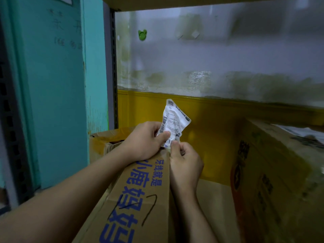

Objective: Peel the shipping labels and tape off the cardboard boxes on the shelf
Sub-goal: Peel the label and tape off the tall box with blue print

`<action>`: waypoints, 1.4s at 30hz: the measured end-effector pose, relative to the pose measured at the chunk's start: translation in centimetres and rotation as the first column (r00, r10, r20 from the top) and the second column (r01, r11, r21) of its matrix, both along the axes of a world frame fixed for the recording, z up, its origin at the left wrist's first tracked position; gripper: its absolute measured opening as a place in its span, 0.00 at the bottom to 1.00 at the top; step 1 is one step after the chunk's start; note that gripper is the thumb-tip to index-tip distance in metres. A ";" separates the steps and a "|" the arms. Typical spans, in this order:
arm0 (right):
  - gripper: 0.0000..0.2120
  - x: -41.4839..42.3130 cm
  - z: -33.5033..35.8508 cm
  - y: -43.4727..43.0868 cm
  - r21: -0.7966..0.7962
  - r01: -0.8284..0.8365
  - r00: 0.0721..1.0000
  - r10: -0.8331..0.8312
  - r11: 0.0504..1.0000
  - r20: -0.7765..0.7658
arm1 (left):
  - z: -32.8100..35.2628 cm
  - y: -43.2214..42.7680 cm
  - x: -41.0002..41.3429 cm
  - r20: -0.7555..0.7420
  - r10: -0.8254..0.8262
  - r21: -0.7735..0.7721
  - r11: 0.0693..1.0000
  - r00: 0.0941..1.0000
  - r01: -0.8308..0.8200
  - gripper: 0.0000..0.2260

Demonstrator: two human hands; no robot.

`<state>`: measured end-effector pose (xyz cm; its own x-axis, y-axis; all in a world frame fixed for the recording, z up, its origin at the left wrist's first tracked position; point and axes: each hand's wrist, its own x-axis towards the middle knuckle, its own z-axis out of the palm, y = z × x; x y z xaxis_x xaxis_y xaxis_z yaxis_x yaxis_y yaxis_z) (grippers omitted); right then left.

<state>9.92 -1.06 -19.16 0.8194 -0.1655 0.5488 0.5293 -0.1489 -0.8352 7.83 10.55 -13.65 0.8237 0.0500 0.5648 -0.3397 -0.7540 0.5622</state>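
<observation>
A white shipping label (173,120), crumpled and mostly lifted, stands up from the far top edge of a cardboard box (140,204) printed with large blue characters. My left hand (145,141) rests on the box top and pinches the label's lower part between thumb and fingers. Just to its right, my right hand (184,163) pinches the label's bottom corner where it meets the box edge. Whether the label still sticks to the box is hidden by my fingers.
A second cardboard box (273,176) with dark print stands at the right, papers on top. Behind are a yellow and white stained wall (210,67), a grey slotted shelf post (112,67), a teal door (52,85) at left, and a shelf board (192,2) overhead.
</observation>
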 end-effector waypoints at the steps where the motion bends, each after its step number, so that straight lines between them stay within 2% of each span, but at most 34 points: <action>1: 0.17 0.0 0.0 0.0 -0.001 0.000 1.000 0.000 1.000 0.001 | 0.0 0.0 0.1 0.000 0.005 0.000 1.000 1.000 -0.005 0.07; 14: 0.16 -0.2 -0.2 0.1 0.019 0.051 0.999 -0.051 0.999 0.015 | -0.2 0.0 0.1 0.024 0.048 0.002 0.999 0.999 -0.048 0.10; 26: 0.15 -0.4 -0.2 0.1 0.016 0.076 0.997 -0.077 0.997 0.029 | -0.3 0.1 0.3 0.089 0.129 -0.025 0.992 0.988 -0.127 0.09; 42: 0.15 -0.7 -0.2 -0.1 0.030 0.086 0.995 -0.087 0.996 0.039 | 0.0 -0.3 -0.2 0.142 0.197 0.029 0.979 0.970 -0.203 0.07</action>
